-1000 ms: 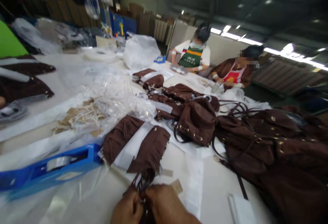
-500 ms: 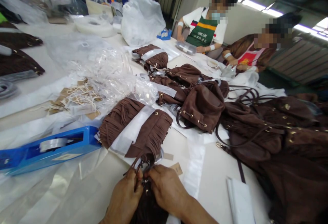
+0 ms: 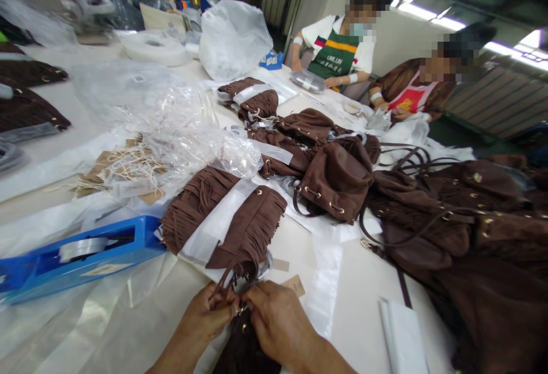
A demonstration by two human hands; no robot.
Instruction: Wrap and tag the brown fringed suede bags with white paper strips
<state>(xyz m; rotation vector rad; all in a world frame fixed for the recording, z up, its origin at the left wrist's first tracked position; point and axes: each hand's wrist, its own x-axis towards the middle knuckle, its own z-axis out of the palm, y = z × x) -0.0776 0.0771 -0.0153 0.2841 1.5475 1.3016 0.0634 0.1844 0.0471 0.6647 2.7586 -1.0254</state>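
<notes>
At the bottom centre, a dark brown bag (image 3: 246, 345) with gold eyelets lies below my two hands. My left hand (image 3: 214, 311) is closed, its fingers pinching a thin brown strap near the bag's top. My right hand (image 3: 272, 311) is closed beside it, on a small metal piece at the bag's upper edge; its fingertips are partly hidden. Just beyond them lies a fringed brown bag (image 3: 240, 214) wrapped with a white paper band (image 3: 218, 220). Two cardboard tags (image 3: 295, 285) rest right of that bag.
A blue tape dispenser (image 3: 85, 254) stands at left, near stringed tags (image 3: 124, 165) and clear plastic bags (image 3: 192, 128). Brown bags (image 3: 338, 180) are piled right. Folded white paper (image 3: 402, 334) lies lower right. Two people (image 3: 342, 48) work across the table (image 3: 359, 282).
My left hand has shifted slightly left and tilted, still pinching the strap. My right hand stays at the bag's top. The view has shifted slightly.
</notes>
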